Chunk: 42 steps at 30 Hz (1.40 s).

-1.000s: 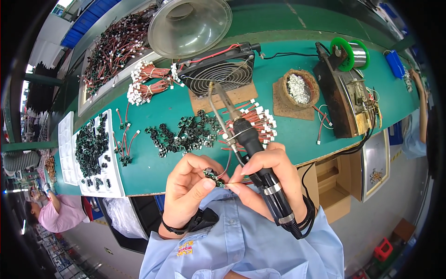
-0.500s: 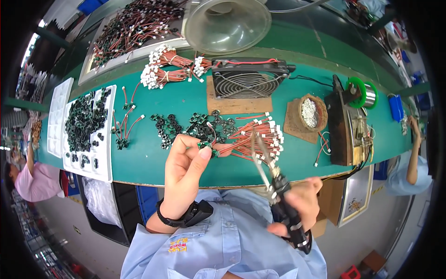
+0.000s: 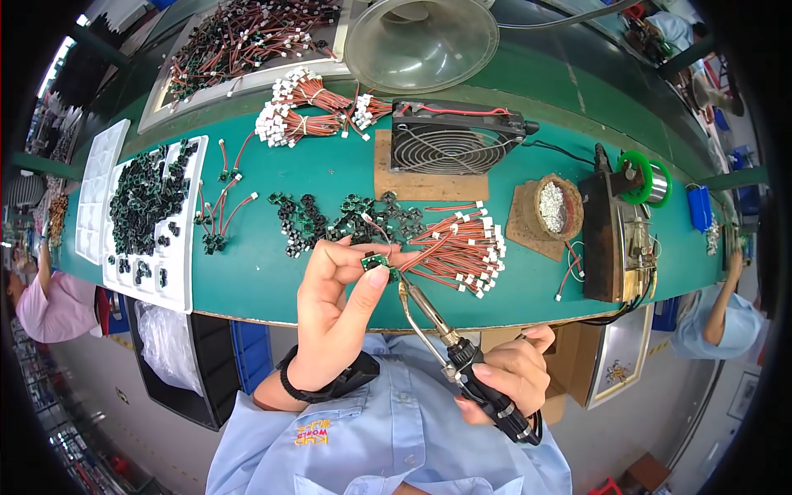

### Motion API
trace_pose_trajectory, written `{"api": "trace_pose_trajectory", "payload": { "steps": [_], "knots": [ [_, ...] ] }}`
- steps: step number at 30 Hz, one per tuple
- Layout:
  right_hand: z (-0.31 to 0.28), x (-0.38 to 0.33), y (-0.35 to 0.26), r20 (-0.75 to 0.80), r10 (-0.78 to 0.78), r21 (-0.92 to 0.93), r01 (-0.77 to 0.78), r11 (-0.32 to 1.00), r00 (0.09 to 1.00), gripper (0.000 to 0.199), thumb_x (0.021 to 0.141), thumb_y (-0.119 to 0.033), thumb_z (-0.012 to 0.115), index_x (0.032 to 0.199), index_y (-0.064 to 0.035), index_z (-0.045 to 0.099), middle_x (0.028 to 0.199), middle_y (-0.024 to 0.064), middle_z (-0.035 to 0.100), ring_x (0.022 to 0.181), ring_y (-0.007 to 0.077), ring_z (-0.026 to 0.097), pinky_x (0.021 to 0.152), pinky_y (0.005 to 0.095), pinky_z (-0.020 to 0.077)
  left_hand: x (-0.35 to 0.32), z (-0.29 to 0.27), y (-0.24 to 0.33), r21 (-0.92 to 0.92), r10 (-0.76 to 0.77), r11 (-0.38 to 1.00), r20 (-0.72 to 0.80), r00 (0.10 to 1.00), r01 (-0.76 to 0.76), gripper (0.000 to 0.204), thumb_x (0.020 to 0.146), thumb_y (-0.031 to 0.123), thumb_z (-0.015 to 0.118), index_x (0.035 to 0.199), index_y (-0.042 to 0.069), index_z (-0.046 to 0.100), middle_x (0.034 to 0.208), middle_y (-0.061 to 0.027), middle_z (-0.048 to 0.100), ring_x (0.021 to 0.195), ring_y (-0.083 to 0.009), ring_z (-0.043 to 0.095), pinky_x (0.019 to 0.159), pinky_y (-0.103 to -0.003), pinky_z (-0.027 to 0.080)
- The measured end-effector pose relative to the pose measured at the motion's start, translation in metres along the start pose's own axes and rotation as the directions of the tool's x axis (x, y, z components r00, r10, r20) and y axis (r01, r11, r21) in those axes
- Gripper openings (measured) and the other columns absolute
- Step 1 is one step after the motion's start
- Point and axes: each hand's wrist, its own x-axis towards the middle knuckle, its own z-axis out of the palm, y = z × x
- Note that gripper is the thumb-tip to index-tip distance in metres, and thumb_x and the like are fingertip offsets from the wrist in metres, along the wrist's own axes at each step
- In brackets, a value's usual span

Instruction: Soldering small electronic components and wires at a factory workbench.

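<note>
Between the thumb and fingers of my left hand (image 3: 338, 301) is a small green circuit board (image 3: 374, 261), with a red-and-black wire lead beside it. My right hand (image 3: 513, 375) is wrapped round the black handle of a soldering iron (image 3: 464, 355), which has a thin metal feed tube along its side. The iron's tip points up and left, at or very near the board's right edge; whether it touches I cannot tell. Just beyond the board lie a fan of red-and-black wires with white connectors (image 3: 466, 247) and a loose cluster of small boards (image 3: 330, 223).
A black fan (image 3: 458, 136) stands at the back below a clear funnel hood (image 3: 422, 45). To the right are a round pot of pale pellets (image 3: 551, 206) and a metal unit with a solder spool (image 3: 657, 183). A white tray (image 3: 177, 280) of small boards lies left.
The soldering iron has moved left, its tip now at the board in my left hand. My right hand came along with it. The left hand keeps its hold on the board.
</note>
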Motion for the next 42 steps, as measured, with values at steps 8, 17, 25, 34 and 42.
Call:
{"api": "trace_pose_trajectory", "payload": {
  "steps": [8,17,25,34,42],
  "knots": [
    [-0.0002,-0.0015,0.0007,0.001,0.008,0.009,-0.008,1.0,1.0,0.037,0.056,-0.022,0.078,0.091,-0.0155,0.067,0.072,-0.0029,0.062,0.06,0.011,0.057,0.08,0.0332,0.0296,0.0004,0.0009,0.0008,-0.047,0.0,0.999,0.005,1.0,0.001,0.012,0.09,0.003,0.049,0.093,0.002,0.038,0.107,-0.0185,0.058,0.103,-0.0233,0.059,0.088,-0.029,0.04],
    [-0.0022,-0.0018,0.001,0.012,0.007,-0.001,-0.007,1.0,1.0,0.037,0.057,-0.022,0.077,0.092,-0.0148,0.067,0.073,-0.0029,0.063,0.06,0.0113,0.057,0.081,0.0329,0.0306,0.0012,0.001,0.002,-0.024,0.009,1.0,0.029,1.0,-0.008,0.012,0.091,0.004,0.049,0.092,0.002,0.037,0.106,-0.0192,0.059,0.102,-0.0214,0.059,0.088,-0.029,0.041],
    [-0.0026,-0.0017,0.0008,0.013,0.015,0.002,-0.016,1.0,1.0,0.036,0.057,-0.022,0.077,0.091,-0.0145,0.067,0.072,-0.0026,0.062,0.06,0.0117,0.057,0.081,0.0334,0.0316,0.0006,0.0016,0.0029,0.002,0.016,1.0,0.036,0.999,-0.016,0.012,0.091,0.004,0.049,0.091,0.003,0.037,0.105,-0.0204,0.061,0.101,-0.0196,0.059,0.088,-0.029,0.04],
    [-0.0013,-0.0035,0.0029,0.002,0.001,0.023,-0.001,1.0,1.0,0.037,0.059,-0.023,0.078,0.093,-0.0144,0.066,0.072,-0.0025,0.062,0.061,0.0123,0.057,0.081,0.034,0.0321,-0.0005,0.0008,0.0053,0.026,0.02,0.999,0.055,0.998,-0.021,0.012,0.091,0.003,0.048,0.092,0.002,0.037,0.105,-0.0201,0.061,0.101,-0.0203,0.059,0.089,-0.029,0.04],
    [-0.0016,-0.0046,0.0033,0.0,-0.008,0.023,0.008,1.0,1.0,0.038,0.058,-0.023,0.078,0.094,-0.0148,0.065,0.074,-0.0027,0.062,0.061,0.0122,0.057,0.08,0.0344,0.0321,-0.0017,0.0014,0.0061,0.034,0.017,0.999,0.048,0.999,-0.018,0.011,0.091,0.002,0.048,0.093,0.001,0.037,0.106,-0.0194,0.058,0.103,-0.0246,0.059,0.088,-0.03,0.042]
  ]
}}
